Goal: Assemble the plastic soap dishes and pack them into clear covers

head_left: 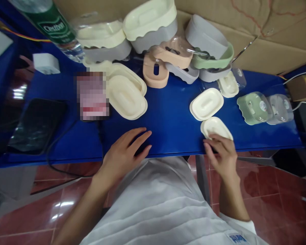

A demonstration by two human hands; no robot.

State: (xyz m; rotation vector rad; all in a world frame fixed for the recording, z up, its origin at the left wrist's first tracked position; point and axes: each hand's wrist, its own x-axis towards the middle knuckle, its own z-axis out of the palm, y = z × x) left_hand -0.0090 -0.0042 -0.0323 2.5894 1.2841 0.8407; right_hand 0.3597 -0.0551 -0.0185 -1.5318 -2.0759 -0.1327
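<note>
A cream oval lid (214,125) lies at the front edge of the blue table. My right hand (224,154) has its fingers bent over the lid's near side, with the thumb at the edge. Part of that lid is hidden under the fingers. Touching it behind is another cream oval lid (207,103). My left hand (124,149) hovers near the table's front edge, holding nothing, its fingers stretched and apart. Beyond the left hand, a larger cream oval lid (126,97) leans over a similar cream piece (132,75).
Stacked cream and grey boxes (151,25) stand against the cardboard. Peach pieces (156,73) and a green tray (215,61) are at the back. Small green (253,109) and grey boxes (279,109) sit right. A bottle (53,27), black phone (38,126) and cable (51,146) are left.
</note>
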